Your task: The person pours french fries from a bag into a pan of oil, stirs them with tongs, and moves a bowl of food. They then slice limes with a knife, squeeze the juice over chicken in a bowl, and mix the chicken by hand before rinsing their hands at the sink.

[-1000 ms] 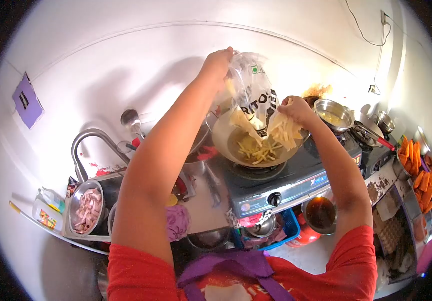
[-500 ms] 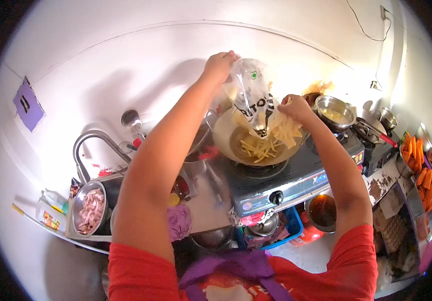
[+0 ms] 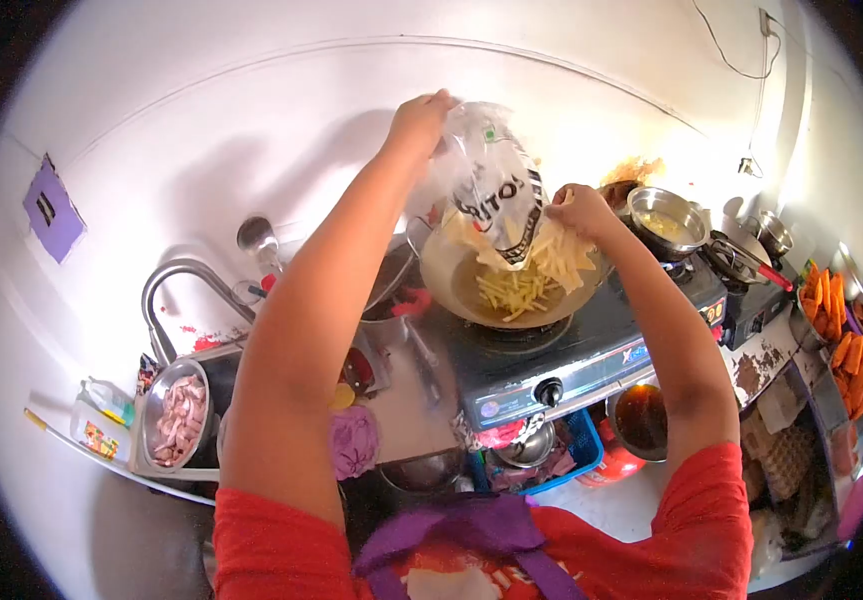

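My left hand (image 3: pixel 421 122) grips the upper edge of a clear plastic bag (image 3: pixel 491 150) with black print, tilted above a wide wok (image 3: pixel 451 285). My right hand (image 3: pixel 583 212) is closed on the bag's other side, near its lower opening; the fingertips are partly hidden. Pale cut fries (image 3: pixel 513 290) lie in the bottom of the wok, and more hang at the bag's mouth. The wok stands on a black gas stove (image 3: pixel 541 370).
A steel pot (image 3: pixel 669 222) sits on the right burner. Left are a sink tap (image 3: pixel 186 268) and a bowl of raw meat (image 3: pixel 177 415). A blue basket (image 3: pixel 581 440) and a pan of dark liquid (image 3: pixel 641 420) stand below. Orange fried pieces (image 3: pixel 851 370) fill trays at right.
My left hand and the bag have shifted slightly left and up. More fries lie in the wok. My right hand has moved a little left.
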A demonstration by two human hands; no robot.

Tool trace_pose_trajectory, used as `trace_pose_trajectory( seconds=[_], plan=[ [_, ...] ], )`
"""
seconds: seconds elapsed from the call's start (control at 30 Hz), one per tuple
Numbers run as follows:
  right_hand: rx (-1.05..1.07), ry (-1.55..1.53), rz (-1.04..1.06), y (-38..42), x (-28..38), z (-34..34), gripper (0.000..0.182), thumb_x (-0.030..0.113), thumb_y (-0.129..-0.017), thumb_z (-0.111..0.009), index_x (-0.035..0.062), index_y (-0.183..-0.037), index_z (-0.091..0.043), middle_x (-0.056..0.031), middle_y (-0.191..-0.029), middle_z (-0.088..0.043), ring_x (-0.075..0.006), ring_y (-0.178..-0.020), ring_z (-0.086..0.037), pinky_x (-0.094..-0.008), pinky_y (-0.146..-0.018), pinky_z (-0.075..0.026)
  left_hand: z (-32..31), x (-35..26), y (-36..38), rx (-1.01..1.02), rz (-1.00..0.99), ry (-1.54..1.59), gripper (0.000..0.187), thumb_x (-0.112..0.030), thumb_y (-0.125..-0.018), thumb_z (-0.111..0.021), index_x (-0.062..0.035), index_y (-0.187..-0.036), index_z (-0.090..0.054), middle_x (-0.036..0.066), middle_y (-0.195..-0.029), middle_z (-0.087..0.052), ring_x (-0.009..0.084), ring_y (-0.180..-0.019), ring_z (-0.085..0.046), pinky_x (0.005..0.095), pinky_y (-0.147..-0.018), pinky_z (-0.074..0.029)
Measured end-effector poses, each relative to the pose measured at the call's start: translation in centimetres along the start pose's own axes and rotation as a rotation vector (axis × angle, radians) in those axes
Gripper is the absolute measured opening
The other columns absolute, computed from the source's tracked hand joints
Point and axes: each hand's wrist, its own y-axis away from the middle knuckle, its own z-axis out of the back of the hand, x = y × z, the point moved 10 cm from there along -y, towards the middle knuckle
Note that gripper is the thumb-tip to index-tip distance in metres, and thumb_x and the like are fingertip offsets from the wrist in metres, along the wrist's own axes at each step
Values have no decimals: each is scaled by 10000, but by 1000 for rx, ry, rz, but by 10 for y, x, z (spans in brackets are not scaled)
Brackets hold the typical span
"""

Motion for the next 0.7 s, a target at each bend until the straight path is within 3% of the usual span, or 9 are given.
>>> trace_pose_trajectory(
  seconds=[0.1, 0.2, 0.23, 0.33, 0.43, 0.53, 0.7],
  plan=[
    [3, 42, 12, 0, 9, 4, 258, 220, -709, -684, 13, -802, -562, -82, -666, -582, -151, -590, -554, -307, -547, -457, -4, 16, -14, 15, 160, 123, 330, -253, -930, -481, 31, -1094, -518, 109, -997, -589, 201, -863, -579, 316, -737, -493],
    [11, -75, -8, -3, -1, -3, 232, 197, -717, -676, 11, -788, -558, -67, -654, -574, -145, -581, -540, -297, -546, -452, -9, -6, -8, 7, 91, 237, 314, -252, -932, -478, 25, -1071, -530, 103, -968, -595, 195, -809, -587, 309, -687, -513],
    [8, -114, -17, -5, -1, -2, 225, 193, -719, -674, 12, -785, -558, -65, -650, -573, -144, -579, -539, -296, -545, -451, -14, -3, -20, 72, 137, 274, 240, -212, -922, -498, -22, -1058, -552, 65, -1018, -527, 142, -785, -542, 302, -633, -511],
    [2, -172, -42, -7, -2, -1, 228, 212, -707, -676, 23, -786, -577, -74, -656, -587, -160, -593, -556, -305, -569, -461, -10, 5, -32, -7, 83, 228, 221, -221, -925, -491, -31, -999, -577, 53, -945, -556, 147, -733, -549, 298, -608, -496],
    [-6, -114, -52, -15, -11, 0, 269, 266, -680, -690, 37, -798, -613, -115, -703, -623, -199, -643, -602, -325, -623, -485, -26, -27, 4, 91, -2, 104, 240, -246, -930, -477, -41, -932, -600, 37, -834, -568, 147, -681, -532, 291, -590, -467],
    [-5, 23, 10, -15, -4, 4, 266, 258, -681, -685, 32, -802, -614, -124, -723, -628, -203, -659, -610, -324, -637, -490, -15, -15, -11, 2, 58, -63, 280, -282, -929, -474, -43, -884, -612, 29, -750, -558, 145, -638, -504, 283, -594, -446],
    [-27, -130, -28, -18, -8, 9, 242, 233, -688, -673, 27, -798, -611, -123, -720, -624, -206, -650, -603, -326, -631, -490, -23, -37, -4, 65, -115, -85, 308, -293, -919, -480, -15, -907, -613, 32, -724, -548, 146, -589, -480, 292, -575, -442]
  ],
)
